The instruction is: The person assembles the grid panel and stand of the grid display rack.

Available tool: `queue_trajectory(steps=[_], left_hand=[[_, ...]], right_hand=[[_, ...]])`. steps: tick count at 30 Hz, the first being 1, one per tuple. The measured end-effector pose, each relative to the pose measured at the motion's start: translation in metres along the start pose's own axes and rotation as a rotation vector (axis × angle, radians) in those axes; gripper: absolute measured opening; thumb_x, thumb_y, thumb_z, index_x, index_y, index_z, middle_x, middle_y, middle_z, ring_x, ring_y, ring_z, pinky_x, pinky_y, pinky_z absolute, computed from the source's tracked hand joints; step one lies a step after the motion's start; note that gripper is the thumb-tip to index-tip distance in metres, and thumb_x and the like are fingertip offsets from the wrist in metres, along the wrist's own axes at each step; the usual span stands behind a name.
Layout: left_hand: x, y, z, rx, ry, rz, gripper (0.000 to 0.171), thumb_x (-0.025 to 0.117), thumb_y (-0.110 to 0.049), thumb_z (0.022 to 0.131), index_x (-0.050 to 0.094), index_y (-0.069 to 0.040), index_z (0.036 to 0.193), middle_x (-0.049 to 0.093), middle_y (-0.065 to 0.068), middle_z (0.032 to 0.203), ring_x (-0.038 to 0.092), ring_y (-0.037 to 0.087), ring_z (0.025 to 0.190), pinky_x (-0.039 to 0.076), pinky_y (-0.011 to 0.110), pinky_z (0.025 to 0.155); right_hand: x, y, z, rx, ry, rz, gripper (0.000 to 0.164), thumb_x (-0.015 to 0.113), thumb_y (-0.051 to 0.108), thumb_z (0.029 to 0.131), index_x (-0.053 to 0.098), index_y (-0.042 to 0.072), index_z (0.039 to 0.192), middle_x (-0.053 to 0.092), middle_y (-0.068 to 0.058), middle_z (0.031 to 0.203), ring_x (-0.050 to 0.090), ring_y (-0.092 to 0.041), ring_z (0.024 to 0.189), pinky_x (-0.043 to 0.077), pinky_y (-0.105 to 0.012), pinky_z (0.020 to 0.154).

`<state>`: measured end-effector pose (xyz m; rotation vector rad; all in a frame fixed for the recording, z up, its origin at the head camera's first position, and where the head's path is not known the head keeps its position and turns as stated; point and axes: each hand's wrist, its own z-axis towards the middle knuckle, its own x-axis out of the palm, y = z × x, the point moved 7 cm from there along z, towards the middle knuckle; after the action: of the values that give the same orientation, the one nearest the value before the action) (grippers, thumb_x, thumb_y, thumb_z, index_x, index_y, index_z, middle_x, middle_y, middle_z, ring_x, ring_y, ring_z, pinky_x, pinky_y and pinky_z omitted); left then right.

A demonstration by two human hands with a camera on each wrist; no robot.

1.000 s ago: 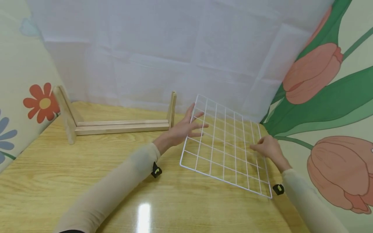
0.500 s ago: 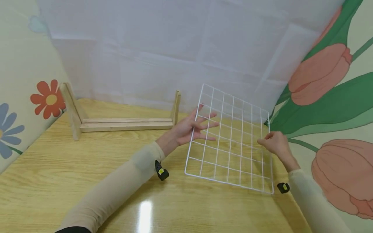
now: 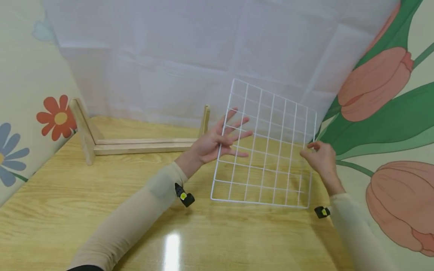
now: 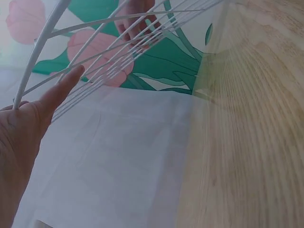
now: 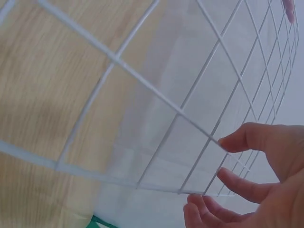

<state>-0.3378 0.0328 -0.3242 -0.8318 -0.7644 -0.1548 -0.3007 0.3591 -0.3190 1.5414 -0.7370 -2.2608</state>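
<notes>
A white wire grid panel (image 3: 266,152) is held tilted up above the table in the head view. My left hand (image 3: 210,146) supports its left edge, fingers straight and spread behind the wires and the thumb in front. In the left wrist view, the edge wire passes along that hand (image 4: 21,128). At the opposite side my right hand (image 3: 323,160) pinches the panel near its right edge. The right wrist view shows the right thumb (image 5: 244,136) on one face of the wires and curled fingertips (image 5: 194,199) at the outer edge wire.
A wooden stand (image 3: 145,146) with two uprights and a low crossbar is on the table (image 3: 135,195), left of the panel. White cloth (image 3: 169,56) hangs behind the table. A wall with painted tulips (image 3: 376,82) rises close to the right hand.
The panel has tilted more upright: its far edge has risen and its near edge has drawn away from me on the right. Both hands have moved up slightly with it.
</notes>
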Motion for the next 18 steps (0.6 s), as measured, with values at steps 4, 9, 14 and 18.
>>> queue_trajectory(steps=[4, 9, 14, 18], left_hand=[[0.001, -0.006, -0.003, 0.019, 0.043, 0.006, 0.104, 0.016, 0.032, 0.086, 0.017, -0.038, 0.164, 0.012, 0.006, 0.169, 0.013, 0.042, 0.151, 0.020, 0.081, 0.099], [0.002, -0.013, -0.005, 0.035, 0.078, 0.017, 0.105, 0.014, 0.032, 0.085, 0.016, -0.037, 0.164, 0.010, 0.005, 0.170, 0.014, 0.042, 0.151, 0.022, 0.081, 0.099], [0.001, -0.017, -0.005, 0.061, 0.062, 0.024, 0.104, 0.016, 0.032, 0.084, 0.016, -0.036, 0.164, 0.010, 0.007, 0.170, 0.017, 0.044, 0.150, 0.020, 0.081, 0.099], [0.006, -0.024, -0.005, 0.089, 0.065, 0.022, 0.105, 0.015, 0.033, 0.084, 0.014, -0.034, 0.164, 0.012, 0.007, 0.169, 0.019, 0.045, 0.149, 0.022, 0.081, 0.099]], right_hand=[[0.003, 0.015, -0.001, -0.011, -0.020, 0.036, 0.048, 0.069, 0.017, 0.090, 0.060, -0.007, 0.130, 0.044, -0.036, 0.136, 0.051, -0.047, 0.109, 0.044, -0.058, 0.091], [0.014, 0.044, -0.007, -0.068, -0.049, 0.113, 0.061, 0.064, 0.031, 0.098, 0.045, 0.002, 0.148, 0.023, -0.028, 0.153, 0.034, -0.050, 0.134, 0.035, -0.065, 0.103], [0.031, 0.083, -0.022, -0.281, -0.048, -0.011, 0.085, 0.073, 0.053, 0.090, 0.040, 0.010, 0.155, 0.020, -0.025, 0.160, 0.027, -0.050, 0.141, 0.031, -0.071, 0.104], [0.040, 0.101, -0.034, -0.314, -0.044, -0.111, 0.105, 0.077, 0.068, 0.079, 0.035, 0.015, 0.159, 0.017, -0.023, 0.163, 0.023, -0.049, 0.145, 0.028, -0.072, 0.106]])
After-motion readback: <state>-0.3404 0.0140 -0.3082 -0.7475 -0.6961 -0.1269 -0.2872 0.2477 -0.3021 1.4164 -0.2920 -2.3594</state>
